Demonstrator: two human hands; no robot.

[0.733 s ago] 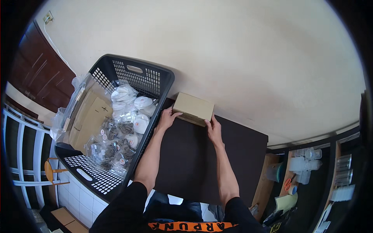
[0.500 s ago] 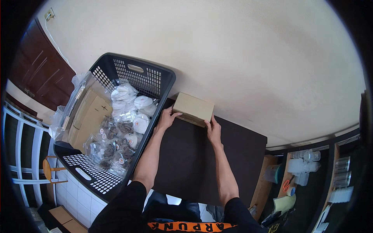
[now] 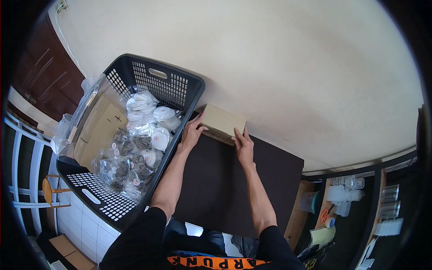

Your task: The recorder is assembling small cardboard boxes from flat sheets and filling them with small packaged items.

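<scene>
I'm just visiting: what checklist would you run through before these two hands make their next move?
1. Left bare hand on the small rectangular tan cardboard box: ok, at its left end.
2. Right bare hand on the box: ok, near its front right corner.
3. Box resting on the flat dark brown tabletop: ok, it appears so.
4. Left hand apart from the black perforated plastic basket: cannot tell.
5. Firm hold by both hands: cannot tell.

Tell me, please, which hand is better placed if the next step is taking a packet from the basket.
Probably the left hand: it is at the left end of the cardboard box, close beside the basket. The right hand is at the opposite end, farther away.
</scene>
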